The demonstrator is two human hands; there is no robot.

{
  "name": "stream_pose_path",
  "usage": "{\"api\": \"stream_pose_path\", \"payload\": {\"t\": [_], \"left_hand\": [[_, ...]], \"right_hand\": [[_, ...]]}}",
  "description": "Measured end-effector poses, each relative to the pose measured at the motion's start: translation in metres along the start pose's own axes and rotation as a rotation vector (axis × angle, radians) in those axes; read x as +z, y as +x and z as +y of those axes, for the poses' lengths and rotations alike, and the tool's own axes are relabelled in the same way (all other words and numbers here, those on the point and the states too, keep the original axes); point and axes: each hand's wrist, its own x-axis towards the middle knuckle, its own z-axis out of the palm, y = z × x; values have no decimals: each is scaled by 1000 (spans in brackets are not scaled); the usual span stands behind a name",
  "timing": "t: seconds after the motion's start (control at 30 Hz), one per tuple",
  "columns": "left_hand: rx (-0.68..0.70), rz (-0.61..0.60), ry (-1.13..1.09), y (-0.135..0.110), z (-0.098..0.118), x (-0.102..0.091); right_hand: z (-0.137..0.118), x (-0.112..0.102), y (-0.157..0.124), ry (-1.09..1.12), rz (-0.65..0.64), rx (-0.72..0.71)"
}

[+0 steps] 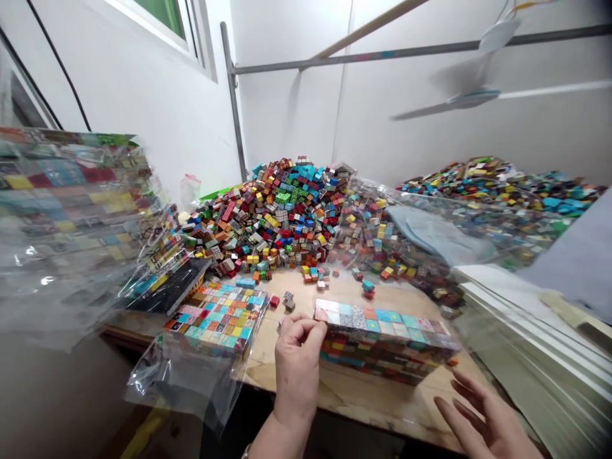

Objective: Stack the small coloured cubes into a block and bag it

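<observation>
My left hand [297, 363] is curled, its fingertips pinched at the left end of a long block of stacked coloured cubes [382, 341] lying on the wooden table [354, 395]. What the fingers hold is too small to make out. My right hand [482, 421] hovers open at the lower right, fingers spread, just below the right end of the block and touching nothing. Left of my left hand lies a second flat block of cubes [220, 315] partly inside a clear plastic bag [186, 382].
A large heap of loose coloured cubes [282, 213] fills the back of the table, with several strays [315, 277] in front. Bagged cube packs [71, 204] stand at the left. Clear plastic sheeting [478, 255] covers more cubes at the right. A white wall stands behind.
</observation>
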Motion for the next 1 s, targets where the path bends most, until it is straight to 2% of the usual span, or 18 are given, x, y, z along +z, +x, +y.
{"api": "stream_pose_path", "payload": {"t": [0.13,0.23,0.37,0.63,0.83,1.0], "left_hand": [[-23,-9,-15,3,2,-2],[-68,-46,-39,4,1,-3],[-139,-76,-100,5,1,-3],[-217,-61,-347,4,-1,1],[-272,-40,-500,1,-1,5],[-290,-22,-527,-2,2,7]], "right_hand": [[-12,15,0,85,-120,39],[-14,22,3,116,-149,-1],[-16,24,7,43,-146,-48],[-61,21,4,91,-157,-102],[-54,21,8,72,-200,-81],[-54,24,9,73,-230,-67]]}}
